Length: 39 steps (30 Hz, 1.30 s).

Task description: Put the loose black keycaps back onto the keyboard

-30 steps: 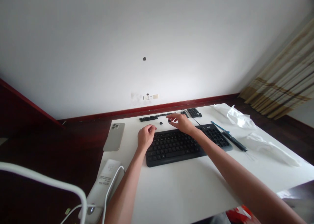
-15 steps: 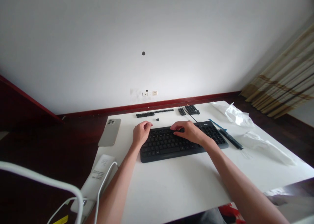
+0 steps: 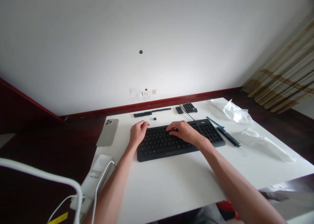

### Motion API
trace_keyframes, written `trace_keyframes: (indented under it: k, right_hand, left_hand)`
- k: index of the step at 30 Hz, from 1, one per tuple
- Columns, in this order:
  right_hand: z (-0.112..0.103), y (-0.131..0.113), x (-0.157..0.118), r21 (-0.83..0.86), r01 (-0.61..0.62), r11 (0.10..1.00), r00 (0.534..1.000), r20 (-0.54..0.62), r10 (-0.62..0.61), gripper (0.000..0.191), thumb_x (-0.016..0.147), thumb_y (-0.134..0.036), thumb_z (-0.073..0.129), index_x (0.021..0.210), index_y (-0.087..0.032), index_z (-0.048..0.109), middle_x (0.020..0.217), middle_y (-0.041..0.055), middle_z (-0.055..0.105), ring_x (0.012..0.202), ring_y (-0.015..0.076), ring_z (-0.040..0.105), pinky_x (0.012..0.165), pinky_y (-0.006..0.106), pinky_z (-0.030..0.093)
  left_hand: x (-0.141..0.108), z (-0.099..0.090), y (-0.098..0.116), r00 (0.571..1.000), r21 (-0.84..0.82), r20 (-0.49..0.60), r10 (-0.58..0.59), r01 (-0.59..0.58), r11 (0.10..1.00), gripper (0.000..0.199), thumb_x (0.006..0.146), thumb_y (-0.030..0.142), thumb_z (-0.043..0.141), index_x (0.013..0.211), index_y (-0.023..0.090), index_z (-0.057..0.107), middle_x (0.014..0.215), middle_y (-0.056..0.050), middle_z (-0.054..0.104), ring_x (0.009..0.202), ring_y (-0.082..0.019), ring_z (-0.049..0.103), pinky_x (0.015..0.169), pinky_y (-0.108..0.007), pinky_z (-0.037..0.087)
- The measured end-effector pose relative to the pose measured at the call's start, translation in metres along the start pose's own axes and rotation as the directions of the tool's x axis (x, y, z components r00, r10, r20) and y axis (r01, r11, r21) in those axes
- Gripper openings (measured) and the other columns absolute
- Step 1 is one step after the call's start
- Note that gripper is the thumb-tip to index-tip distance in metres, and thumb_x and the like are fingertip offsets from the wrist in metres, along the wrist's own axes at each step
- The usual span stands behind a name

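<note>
A black keyboard (image 3: 169,149) lies on the white table. At its upper left corner is my left hand (image 3: 138,131), fingers curled together; whatever they may hold is hidden. My right hand (image 3: 180,130) arches over the upper middle of the keyboard. Its fingertips reach down to the top rows of keys, with thumb and index finger apart. Beyond the keyboard lies one loose black keycap (image 3: 154,118). Farther back are a row of keycaps (image 3: 143,114), a small block of keycaps (image 3: 179,110) and a larger block (image 3: 188,107).
A phone (image 3: 108,132) and a white power strip (image 3: 94,180) with a cable are on the left. Right of the keyboard lie a black brush-like tool (image 3: 228,137), a thin blue stick (image 3: 214,121) and crumpled white plastic bags (image 3: 236,112). The keyboard cord (image 3: 188,113) runs backward.
My right hand has shifted slightly left along the top rows of keys, and its fingers reach lower. My left hand stays at the keyboard's corner. The whole view has shifted a little.
</note>
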State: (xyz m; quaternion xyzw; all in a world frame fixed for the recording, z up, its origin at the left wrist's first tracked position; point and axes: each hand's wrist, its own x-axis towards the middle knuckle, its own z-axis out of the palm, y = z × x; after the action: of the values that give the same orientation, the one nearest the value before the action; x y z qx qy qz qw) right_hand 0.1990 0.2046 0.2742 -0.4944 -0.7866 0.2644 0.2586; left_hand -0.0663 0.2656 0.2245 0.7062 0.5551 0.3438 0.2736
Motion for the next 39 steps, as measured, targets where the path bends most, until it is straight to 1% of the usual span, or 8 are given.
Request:
trace_keyframes:
  k: [9,16,21,25,28,32,36,39]
  right_hand:
    - [0.002,0.006,0.0,0.032,0.005,0.999,1.0,-0.013,-0.004,0.016,0.087,-0.014,0.069,0.093,-0.023,0.08,0.096,0.0025,0.079,0.089,0.0197,0.074,0.087,0.03,0.057]
    - [0.004,0.009,0.001,-0.023,0.098,0.995,0.995,-0.012,-0.098,0.02,0.089,-0.011,0.065,0.092,-0.023,0.081,0.099,0.0029,0.079,0.091,0.0202,0.074,0.089,0.03,0.056]
    - [0.005,0.009,0.001,-0.032,0.06,0.998,0.998,-0.022,-0.061,0.02,0.088,-0.01,0.066,0.09,-0.023,0.081,0.095,0.0027,0.08,0.09,0.0218,0.075,0.088,0.031,0.057]
    - [0.003,0.01,0.0,0.002,0.059,0.998,0.998,-0.026,-0.059,0.017,0.087,-0.013,0.068,0.092,-0.024,0.08,0.094,0.0017,0.08,0.088,0.0204,0.074,0.085,0.03,0.058]
    - [-0.001,0.011,-0.001,0.015,0.067,0.998,0.998,-0.02,-0.067,0.015,0.086,-0.014,0.07,0.093,-0.024,0.079,0.095,0.0017,0.079,0.088,0.0194,0.073,0.084,0.03,0.057]
    - [-0.006,0.015,-0.004,0.07,0.043,0.997,0.999,-0.018,-0.042,0.014,0.085,-0.02,0.073,0.097,-0.023,0.078,0.094,0.0023,0.078,0.087,0.0196,0.073,0.082,0.03,0.057]
    - [-0.007,0.018,-0.002,0.204,0.018,0.979,0.993,-0.118,0.006,0.015,0.088,-0.035,0.072,0.09,-0.021,0.076,0.086,0.0028,0.076,0.08,0.0185,0.069,0.079,0.031,0.056]
    - [-0.01,0.008,0.007,0.446,0.035,0.894,0.955,-0.28,0.102,0.037,0.088,-0.051,0.071,0.069,-0.021,0.061,0.064,-0.001,0.06,0.061,0.0136,0.055,0.061,0.027,0.048]
  left_hand:
    - [0.0,0.0,0.0,1.0,0.02,0.01,0.018,-0.018,1.0,0.036,0.097,0.043,0.049,0.084,0.024,0.076,0.082,-0.001,0.076,0.076,-0.019,0.067,0.074,-0.027,0.046]
    - [0.001,-0.001,0.0,0.999,0.036,0.018,0.038,-0.039,0.999,0.036,0.097,0.043,0.049,0.084,0.023,0.076,0.088,-0.003,0.077,0.079,-0.019,0.069,0.078,-0.027,0.048]
    - [0.0,-0.001,0.002,0.999,0.042,0.011,0.047,-0.047,0.998,0.035,0.096,0.043,0.05,0.084,0.023,0.076,0.088,-0.003,0.077,0.079,-0.019,0.068,0.078,-0.027,0.049]
    - [-0.001,-0.002,0.003,0.999,0.005,0.01,0.036,-0.036,0.999,0.036,0.095,0.043,0.05,0.084,0.022,0.076,0.087,-0.003,0.077,0.08,-0.019,0.069,0.078,-0.027,0.049]
    - [-0.002,-0.003,0.004,1.0,-0.071,0.005,0.028,-0.028,0.997,0.036,0.094,0.044,0.05,0.085,0.02,0.075,0.083,-0.004,0.075,0.08,-0.019,0.069,0.079,-0.026,0.05]
    - [-0.004,-0.005,0.003,0.999,-0.161,-0.048,0.009,-0.016,0.987,0.035,0.093,0.045,0.053,0.086,0.019,0.074,0.077,-0.003,0.071,0.078,-0.018,0.068,0.077,-0.026,0.049]
    - [-0.007,-0.007,-0.001,0.995,-0.19,-0.098,-0.015,-0.004,0.982,0.034,0.093,0.045,0.053,0.087,0.018,0.074,0.077,-0.003,0.07,0.077,-0.018,0.067,0.075,-0.025,0.049]
    - [-0.008,-0.006,-0.004,0.989,-0.197,-0.15,-0.019,-0.011,0.98,0.033,0.093,0.043,0.053,0.088,0.018,0.074,0.076,-0.003,0.07,0.076,-0.018,0.066,0.075,-0.025,0.048]
